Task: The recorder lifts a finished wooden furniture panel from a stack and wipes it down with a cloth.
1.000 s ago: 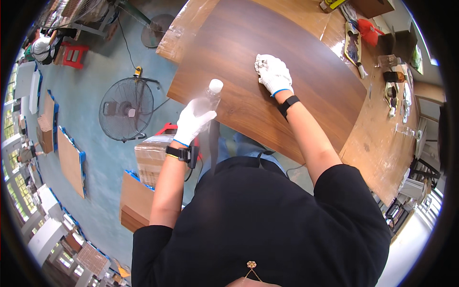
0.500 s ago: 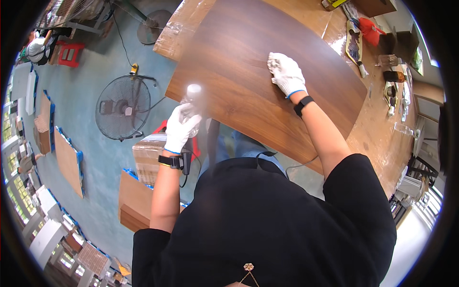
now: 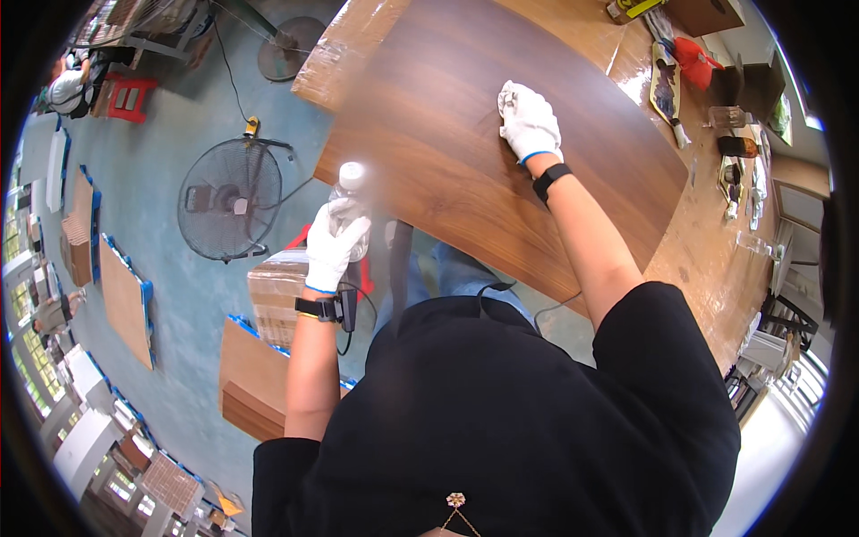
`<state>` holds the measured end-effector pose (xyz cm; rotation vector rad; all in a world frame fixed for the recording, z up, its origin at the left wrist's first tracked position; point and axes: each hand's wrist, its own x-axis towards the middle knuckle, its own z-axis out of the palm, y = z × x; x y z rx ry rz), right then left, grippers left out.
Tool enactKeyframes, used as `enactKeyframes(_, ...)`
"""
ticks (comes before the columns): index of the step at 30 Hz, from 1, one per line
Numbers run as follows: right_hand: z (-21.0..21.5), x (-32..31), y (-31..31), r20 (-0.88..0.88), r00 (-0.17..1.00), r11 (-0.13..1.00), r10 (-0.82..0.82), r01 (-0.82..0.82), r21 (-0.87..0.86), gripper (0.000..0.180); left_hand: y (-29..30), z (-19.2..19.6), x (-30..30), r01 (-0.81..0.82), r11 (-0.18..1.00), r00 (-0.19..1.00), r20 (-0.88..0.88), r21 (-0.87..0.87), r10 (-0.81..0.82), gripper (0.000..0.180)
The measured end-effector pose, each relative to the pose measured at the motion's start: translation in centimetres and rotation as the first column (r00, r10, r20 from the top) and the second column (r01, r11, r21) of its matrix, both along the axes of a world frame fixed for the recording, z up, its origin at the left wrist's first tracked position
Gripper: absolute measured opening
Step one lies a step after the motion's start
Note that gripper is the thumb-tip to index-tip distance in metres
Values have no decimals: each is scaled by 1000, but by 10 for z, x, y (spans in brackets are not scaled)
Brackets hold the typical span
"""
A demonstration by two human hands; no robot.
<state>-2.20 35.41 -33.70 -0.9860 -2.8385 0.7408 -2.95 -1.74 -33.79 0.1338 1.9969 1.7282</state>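
Observation:
A large dark wood-grain panel (image 3: 447, 143) lies flat on the workbench before me. My right hand (image 3: 534, 128), in a white knitted glove, rests on its upper middle with the fingers curled down against the surface. Pale crumpled material shows at those fingertips; glove and contents blend, so its kind cannot be made out. Left of the panel's near corner, my left hand (image 3: 329, 248), gloved too, is closed round a clear plastic bottle (image 3: 347, 186). The bottle stands upright in the grip, its white cap uppermost, off the panel.
Brushes (image 3: 664, 85), a red bag (image 3: 693, 63) and a dark bottle (image 3: 735, 146) lie along the bench's right side. A black floor fan (image 3: 230, 200) stands at left. Near my left arm are a taped carton (image 3: 276, 295) and stacked boards (image 3: 255, 362). Another person (image 3: 67, 89) is far left.
My right hand has slid slightly up and left across the panel. My left hand has shifted a little left, and the bottle shows more upright and clearer.

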Motion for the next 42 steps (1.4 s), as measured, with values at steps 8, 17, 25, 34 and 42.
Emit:
enactKeyframes(8,9,14,-62,35,950,949,309,-306,-78,28,-16,-15,6,-76,997,994,80,-8,76,39)
enactKeyframes(17,11,-7,-63,14,980,977,197,-198,84,30,-21,-32,9,-161,987,980,121,20,157,27)
enactKeyframes(25,2,-27,-29,-32,908,906,419,-415,86,25,-22,-56,13,-230,972,957,189,39,219,30)
enactKeyframes(34,23,-47,-63,-150,943,955,296,-293,43,30,-19,-71,21,-331,937,923,242,108,298,36)
enactKeyframes(42,30,-46,-109,-234,792,715,564,-610,-341,25,-2,-63,13,-325,945,927,213,39,310,32)
